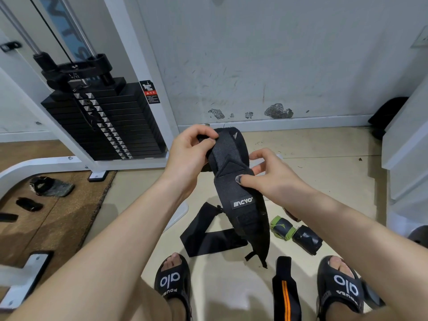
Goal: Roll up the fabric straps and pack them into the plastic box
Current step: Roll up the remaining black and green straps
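While both hands (190, 151) (266, 174) pinch it, the padded black strap (234, 181) hangs, seemingly fuzzy-lined.

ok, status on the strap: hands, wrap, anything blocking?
Left hand pinches black strap at top end. Right hand pinches its middle. Strap hangs unrolled. More straps on floor; box not clearly seen.

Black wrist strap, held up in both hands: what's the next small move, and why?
Probably start the roll at the top end. The left hand pinches the top of the black strap and the right hand presses its middle, but the strap hangs flat and unrolled, its tail dangling above the floor. Curling the pinched end inward would begin the coil.
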Motion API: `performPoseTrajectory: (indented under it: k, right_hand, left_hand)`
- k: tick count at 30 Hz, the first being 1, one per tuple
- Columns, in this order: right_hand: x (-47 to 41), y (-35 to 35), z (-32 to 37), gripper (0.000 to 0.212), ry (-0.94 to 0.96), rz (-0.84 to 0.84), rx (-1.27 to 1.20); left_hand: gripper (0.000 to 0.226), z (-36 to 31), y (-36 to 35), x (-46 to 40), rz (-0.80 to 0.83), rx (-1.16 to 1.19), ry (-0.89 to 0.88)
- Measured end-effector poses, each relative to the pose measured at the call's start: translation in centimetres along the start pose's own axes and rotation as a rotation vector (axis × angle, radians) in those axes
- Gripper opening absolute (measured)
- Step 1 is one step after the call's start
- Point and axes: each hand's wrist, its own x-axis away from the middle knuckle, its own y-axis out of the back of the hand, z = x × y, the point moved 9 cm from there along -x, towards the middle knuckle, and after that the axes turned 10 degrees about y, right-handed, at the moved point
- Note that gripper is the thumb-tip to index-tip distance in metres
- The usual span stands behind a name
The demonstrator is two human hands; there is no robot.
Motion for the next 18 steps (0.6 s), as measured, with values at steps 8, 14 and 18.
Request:
performPoseTrajectory:
  k: [8,14,18]
  right_hand:
    - [-0.7,-0.7,1.7,0.025,0.099,0.110,-0.156]
    - [-1.3,-0.4,2.5,0.017,0.206,0.073,-0.378]
    - [-1.3,-1.0,2.6,0.012,0.203,0.092,-0.512]
  left_hand:
    - [0.029,-0.7,-0.8,0.6,0.064,0.023,-0.008]
    - [0.023,-0.9,-1.1,0.7,0.098,0.139,-0.001]
    - [0.026,-0.5,-0.8,0.5,0.052,0.168,0.015]
